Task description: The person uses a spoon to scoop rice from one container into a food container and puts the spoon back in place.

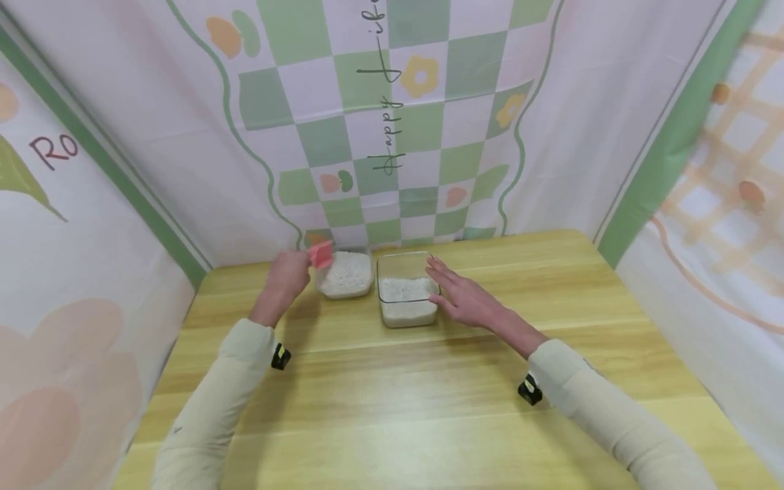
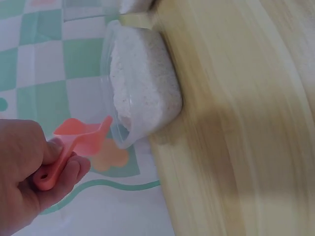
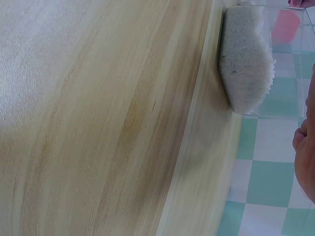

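Note:
My left hand grips the handle of a small coral-pink scoop, thumb pressed along it in the left wrist view. The scoop is held at the near-left rim of a clear plastic tub heaped with white grains. Right of that tub stands a clear, square-rimmed container, partly filled with white rice-like grains. My right hand has its fingers extended against this container's right side. Only the edge of that hand shows in the right wrist view.
Both containers stand near the back edge of a wooden table. Behind it hangs a green-and-white checked curtain, close to the tubs. More printed fabric encloses the left and right sides.

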The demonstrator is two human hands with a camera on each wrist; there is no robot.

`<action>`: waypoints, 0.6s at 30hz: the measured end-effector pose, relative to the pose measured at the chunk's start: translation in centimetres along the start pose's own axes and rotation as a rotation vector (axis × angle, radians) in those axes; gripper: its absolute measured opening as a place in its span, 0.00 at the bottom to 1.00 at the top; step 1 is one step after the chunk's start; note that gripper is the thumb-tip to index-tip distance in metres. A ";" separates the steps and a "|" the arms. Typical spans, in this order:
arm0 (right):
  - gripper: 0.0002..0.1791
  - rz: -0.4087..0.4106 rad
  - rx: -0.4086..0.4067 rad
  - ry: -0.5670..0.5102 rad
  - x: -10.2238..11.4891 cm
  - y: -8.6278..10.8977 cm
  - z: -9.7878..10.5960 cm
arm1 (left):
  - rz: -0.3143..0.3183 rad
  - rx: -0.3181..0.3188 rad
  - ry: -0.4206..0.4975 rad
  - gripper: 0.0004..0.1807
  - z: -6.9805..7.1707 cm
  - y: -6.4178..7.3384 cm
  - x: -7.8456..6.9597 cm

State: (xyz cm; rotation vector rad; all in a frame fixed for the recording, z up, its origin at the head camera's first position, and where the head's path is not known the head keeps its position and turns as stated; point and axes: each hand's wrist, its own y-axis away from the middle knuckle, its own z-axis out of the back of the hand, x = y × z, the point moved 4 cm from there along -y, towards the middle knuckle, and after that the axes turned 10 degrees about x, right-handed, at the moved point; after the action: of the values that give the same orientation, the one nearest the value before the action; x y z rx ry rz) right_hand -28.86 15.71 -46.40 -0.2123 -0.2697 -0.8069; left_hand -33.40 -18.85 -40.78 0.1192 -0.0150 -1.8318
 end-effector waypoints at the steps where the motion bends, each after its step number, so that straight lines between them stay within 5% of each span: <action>1: 0.34 -0.003 0.003 0.004 0.0 0.0 0.0 | -0.003 -0.005 -0.012 0.09 -0.1 0.0 -0.1; 6: 0.34 -0.015 0.010 0.009 0.0 -0.1 -0.1 | -0.021 -0.050 -0.074 0.07 -0.1 0.0 -0.5; 18: 0.35 -0.017 0.024 -0.005 0.1 -0.1 0.1 | -0.055 -0.102 -0.012 0.06 1.3 0.4 -1.6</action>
State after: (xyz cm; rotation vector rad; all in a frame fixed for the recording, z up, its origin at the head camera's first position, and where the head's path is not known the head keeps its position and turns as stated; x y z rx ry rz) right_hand -28.86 15.59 -46.30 -0.1900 -0.2855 -0.8194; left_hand -32.77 -17.50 -39.36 0.0370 0.0739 -1.8845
